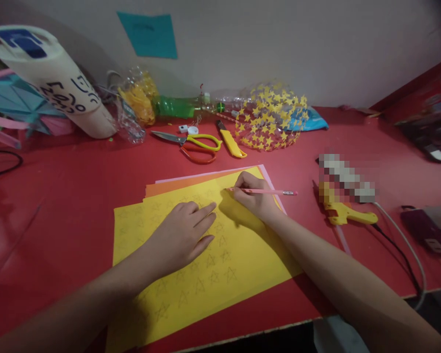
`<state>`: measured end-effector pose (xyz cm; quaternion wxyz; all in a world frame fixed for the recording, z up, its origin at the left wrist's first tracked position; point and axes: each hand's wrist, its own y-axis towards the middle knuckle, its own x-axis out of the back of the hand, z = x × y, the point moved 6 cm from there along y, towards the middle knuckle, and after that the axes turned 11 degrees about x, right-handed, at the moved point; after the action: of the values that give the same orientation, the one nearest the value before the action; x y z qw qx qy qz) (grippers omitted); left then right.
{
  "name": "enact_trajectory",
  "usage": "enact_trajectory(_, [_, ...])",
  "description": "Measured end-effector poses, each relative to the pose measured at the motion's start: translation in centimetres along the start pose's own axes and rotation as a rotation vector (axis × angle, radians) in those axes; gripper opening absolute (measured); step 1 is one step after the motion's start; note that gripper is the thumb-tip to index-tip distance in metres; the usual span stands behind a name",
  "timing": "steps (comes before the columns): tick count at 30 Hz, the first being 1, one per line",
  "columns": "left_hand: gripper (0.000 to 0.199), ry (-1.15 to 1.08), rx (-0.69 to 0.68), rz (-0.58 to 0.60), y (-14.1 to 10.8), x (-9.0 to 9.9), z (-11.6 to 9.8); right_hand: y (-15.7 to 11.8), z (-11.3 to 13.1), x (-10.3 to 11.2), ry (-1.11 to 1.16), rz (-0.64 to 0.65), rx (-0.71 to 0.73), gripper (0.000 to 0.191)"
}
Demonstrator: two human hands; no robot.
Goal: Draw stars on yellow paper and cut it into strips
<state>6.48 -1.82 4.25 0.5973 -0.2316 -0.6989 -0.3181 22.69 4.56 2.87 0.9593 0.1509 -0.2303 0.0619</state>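
One pencil (274, 191) (pointing left) runs sideways, gripped by your right hand (256, 201), your left hand (182, 231) spread open on paper (255, 255).

My left forearm (106, 290) reaches in bare from the lower left, and my left hand (182, 235) lies palm down, its fingers pointing right, two of them outstretched and slightly parted, the thumb set nearer my body. My right forearm (334, 264) slants up bare from the lower right; my right hand (255, 196) is bent inward, fingers curled, thumb and forefinger pinched in a writing grip.
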Motion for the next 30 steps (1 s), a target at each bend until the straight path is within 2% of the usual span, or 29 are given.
enact_trajectory(7, [0.030,0.002,0.003,0.012,0.0,-0.1,0.1,0.0,-0.1,0.1,-0.008,0.011,-0.005,0.013])
enact_trajectory(16, [0.031,0.010,-0.005,-0.013,0.0,0.0,0.1,0.0,0.3,-0.7,0.016,0.089,0.153,0.009])
enact_trajectory(21, [0.033,0.015,-0.013,-0.001,-0.1,-0.2,0.0,-0.2,0.5,-1.1,0.034,0.115,0.192,0.009])
enact_trajectory(27, [0.033,0.023,-0.012,0.003,0.0,-0.2,-0.1,-0.1,0.5,-0.9,0.079,0.097,0.165,0.011])
enact_trajectory(30, [0.031,0.029,-0.015,0.008,0.0,-0.1,0.0,0.0,-0.4,-0.4,0.200,0.002,0.030,0.014])
